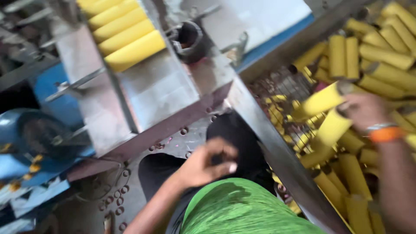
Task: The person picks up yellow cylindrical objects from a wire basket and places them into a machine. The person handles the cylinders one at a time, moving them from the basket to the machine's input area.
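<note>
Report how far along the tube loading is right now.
Done: a row of yellow tubes already lies side by side on the metal chute of the machine. In hand: the right hand grips two yellow tubes over the wire bin; the left hand is curled and seems to hold nothing, though blur hides detail. Left: a large heap of loose tubes remains in the bin.

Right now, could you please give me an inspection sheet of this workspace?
Surface: grey metal chute, sloped, carrying a row of yellow cardboard tubes.
Job's things: two yellow tubes held over a heap of loose yellow tubes in a wire-mesh bin.
Clutter: small rings scattered on the floor.
Hands: right hand grips the two tubes; left hand curled, empty as far as visible.
Cables: nothing seen.
Surroundings: blue motor housing, left; picture blurred.
</note>
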